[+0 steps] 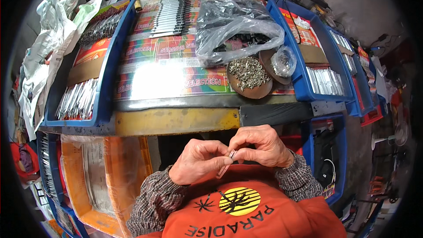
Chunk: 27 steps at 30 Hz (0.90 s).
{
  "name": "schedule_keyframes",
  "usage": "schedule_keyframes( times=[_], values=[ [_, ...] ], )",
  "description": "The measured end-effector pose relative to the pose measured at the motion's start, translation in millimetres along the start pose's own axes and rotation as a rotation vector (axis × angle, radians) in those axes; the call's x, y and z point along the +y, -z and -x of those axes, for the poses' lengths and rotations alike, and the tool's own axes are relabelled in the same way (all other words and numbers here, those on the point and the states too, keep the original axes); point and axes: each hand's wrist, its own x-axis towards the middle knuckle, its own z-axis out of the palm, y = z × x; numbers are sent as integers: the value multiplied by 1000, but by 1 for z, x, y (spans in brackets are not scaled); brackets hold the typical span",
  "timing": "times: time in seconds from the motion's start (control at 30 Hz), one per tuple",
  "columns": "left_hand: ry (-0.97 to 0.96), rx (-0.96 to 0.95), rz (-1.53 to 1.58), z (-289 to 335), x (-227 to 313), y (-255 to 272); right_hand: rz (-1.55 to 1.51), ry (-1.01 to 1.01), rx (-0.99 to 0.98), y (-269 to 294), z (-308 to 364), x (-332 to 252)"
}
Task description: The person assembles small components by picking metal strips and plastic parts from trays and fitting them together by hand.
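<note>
In front of my red apron, past the table's near edge, both hands meet over a slim, light metal piece [224,169]. My left hand [197,161] is closed, pinching the piece between thumb and fingers. The fingertips of my right hand [261,144] are pressed together at its upper end; whether they hold a smaller part there is too small to see. Nearest on the table is a round brown dish [252,93] heaped with small brassy metal parts [249,71]. Behind it lies a clear plastic bag [240,22] with dark parts inside.
Slim metal pieces with dark ends lie in a row [169,15] at the back. Blue trays with metal strips flank the table, one left [103,105], one right [304,86]. A small clear bag [283,61] sits beside the dish. Below left is a plastic-lined orange box [72,167].
</note>
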Motion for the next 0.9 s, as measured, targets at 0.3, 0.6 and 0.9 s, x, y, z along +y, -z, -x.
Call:
schedule_keyframes(
  times=[0.3,0.6,0.9],
  values=[
    [-384,353,-497,-15,-2,-16,-241,30,257,-8,-1,14],
    [-511,527,-924,-19,7,-15,-67,-33,222,3,-16,9],
    [-506,551,-967,-16,13,0,889,160,374,77,-89,4]
  ],
)
